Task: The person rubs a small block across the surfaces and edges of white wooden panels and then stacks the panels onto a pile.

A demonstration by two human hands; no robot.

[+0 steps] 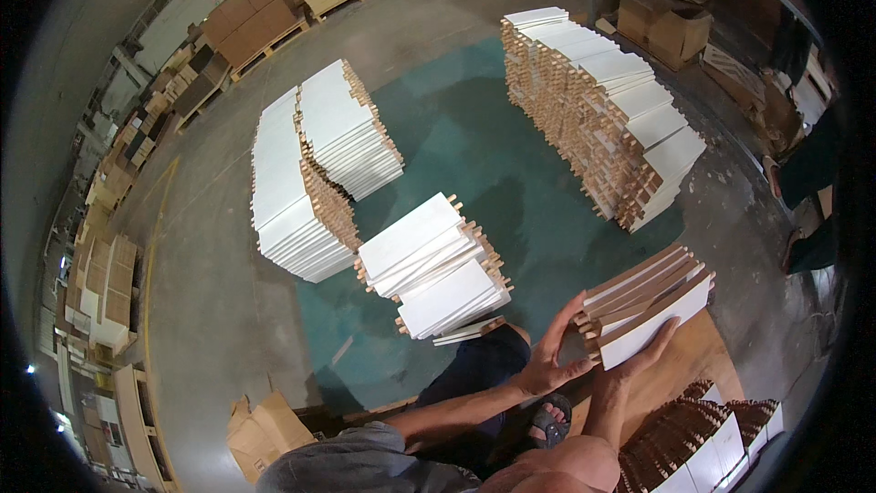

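Observation:
Several white-faced boards (657, 315) with wooden pegs at their ends stand on edge, packed face to face, at the right. My right hand (650, 350) presses on the white face of the nearest board. At the pegged left end, my left hand (558, 356) has its fingers and thumb spread around the bundle's corner. A low, uneven pile of white pegged boards (438, 267) lies ahead on the green floor area (465, 137), with a few loose boards (465, 332) beside my leg. Whether the bundle rests on the brown sheet below it, I cannot tell.
Tall stacks of white pegged boards stand at the left (280, 185) and far right (636, 96). More pegged boards (715, 452) lie at lower right by a brown sheet (712, 349). A torn cardboard piece (263, 435) is at lower left. Another person's legs (811, 171) show at the right edge.

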